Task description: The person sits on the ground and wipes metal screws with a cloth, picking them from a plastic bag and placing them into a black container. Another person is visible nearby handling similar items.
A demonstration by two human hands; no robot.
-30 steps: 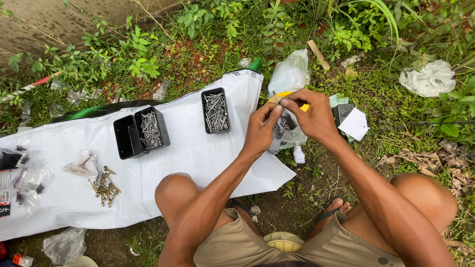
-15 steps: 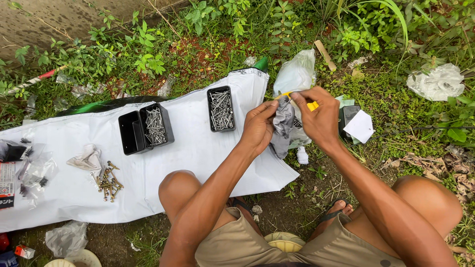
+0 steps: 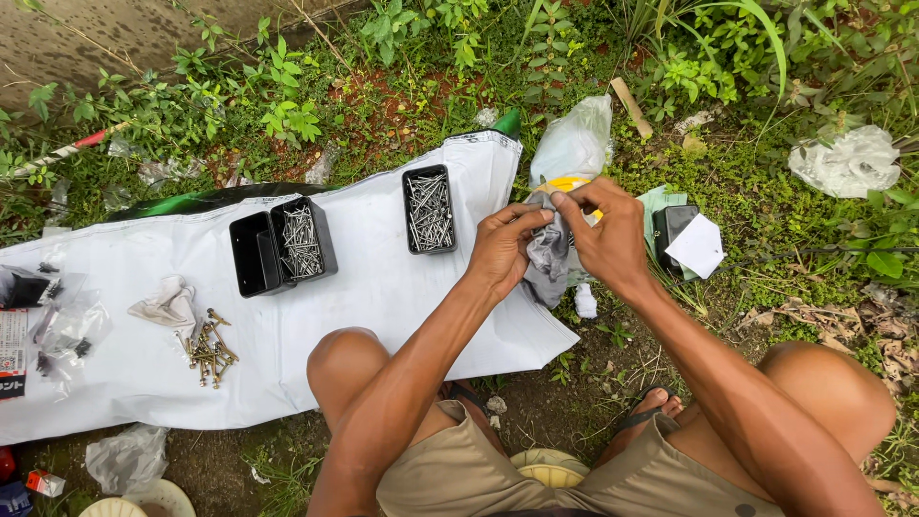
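Head view: both hands (image 3: 560, 244) pinch grey cloth (image 3: 549, 257).

Red-white printed package (image 3: 11, 352) at sheet's left edge; clear bags (image 3: 67, 330) beside.

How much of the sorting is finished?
Done: two black trays on the white sheet hold nails. In hand: the left hand and right hand pinch a grey bag. Left: one tray sits empty, and brass screws lie loose.

A crumpled grey cloth (image 3: 549, 257) hangs between both hands, bunched over a yellow object (image 3: 567, 182).
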